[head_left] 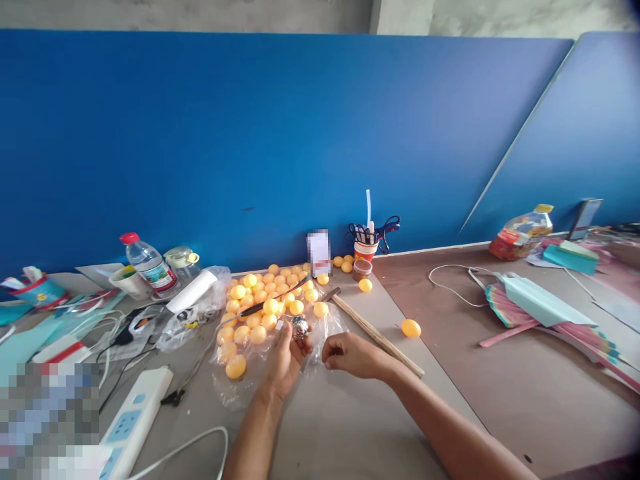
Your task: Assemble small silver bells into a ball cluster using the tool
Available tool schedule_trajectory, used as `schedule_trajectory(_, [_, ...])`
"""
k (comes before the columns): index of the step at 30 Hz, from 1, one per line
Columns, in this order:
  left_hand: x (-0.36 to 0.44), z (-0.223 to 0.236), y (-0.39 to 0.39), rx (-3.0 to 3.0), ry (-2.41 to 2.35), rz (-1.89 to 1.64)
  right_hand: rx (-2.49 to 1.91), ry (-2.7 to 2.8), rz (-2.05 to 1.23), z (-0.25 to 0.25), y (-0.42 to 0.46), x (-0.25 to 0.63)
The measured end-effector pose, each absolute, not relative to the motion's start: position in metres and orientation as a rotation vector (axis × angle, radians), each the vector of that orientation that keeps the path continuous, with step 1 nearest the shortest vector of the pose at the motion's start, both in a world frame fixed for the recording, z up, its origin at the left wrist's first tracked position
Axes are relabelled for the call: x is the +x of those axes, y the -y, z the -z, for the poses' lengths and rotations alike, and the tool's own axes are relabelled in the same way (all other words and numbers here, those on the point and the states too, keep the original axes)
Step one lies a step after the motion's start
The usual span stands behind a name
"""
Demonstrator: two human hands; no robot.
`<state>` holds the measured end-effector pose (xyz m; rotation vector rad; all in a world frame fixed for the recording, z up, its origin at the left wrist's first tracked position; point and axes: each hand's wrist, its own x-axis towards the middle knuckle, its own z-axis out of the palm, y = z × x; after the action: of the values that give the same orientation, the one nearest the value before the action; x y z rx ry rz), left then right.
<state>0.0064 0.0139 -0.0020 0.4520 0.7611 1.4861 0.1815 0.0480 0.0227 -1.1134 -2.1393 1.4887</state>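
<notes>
My left hand [290, 359] is closed round a small, shiny silver ball-like object [300, 327], held up between thumb and fingers. To the right of it, my right hand [350, 353] hovers with curled fingers pressed together; whatever is in them, if anything, is hidden. Just beyond both hands, a clear plastic bag [327, 327] is spread under and around many orange balls [258, 335]. A black-handled tool [251, 309] lies across the balls. A hammer with a wooden handle [377, 332] rests on the table behind my right hand.
On the left are a power strip [136, 407], tangled cables and a red-capped water bottle [153, 265]. A paper cup [366, 251] with cords stands by the blue partition [280, 147]. A loose orange ball [411, 328], folded fan [550, 307] and yellow-capped bottle [523, 233] are at right.
</notes>
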Motion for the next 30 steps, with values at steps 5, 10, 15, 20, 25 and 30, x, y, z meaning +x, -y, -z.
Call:
schedule_trajectory(5, [0.004,0.002,-0.014,0.464,-0.769,-1.485,-1.160,2.436,-1.141,-0.013,-0.042,0.173])
schedule_trajectory(10, [0.000,0.003,-0.014,0.439,-0.756,-1.433,-1.141,2.492,-0.959,-0.012,-0.039,0.169])
schedule_trajectory(15, [0.000,0.002,-0.016,0.385,-0.777,-1.456,-1.065,2.325,-0.914,-0.017,-0.039,0.169])
schedule_trajectory(20, [0.001,0.002,-0.016,0.406,-0.794,-1.490,-1.040,2.535,-1.206,-0.016,-0.039,0.176])
schedule_trajectory(25, [0.002,-0.002,-0.013,0.431,-0.815,-1.511,-1.208,2.643,-0.915,-0.014,-0.038,0.175])
schedule_trajectory(30, [0.002,-0.003,-0.014,0.415,-0.825,-1.499,-1.060,2.660,-0.762,-0.009,-0.036,0.167])
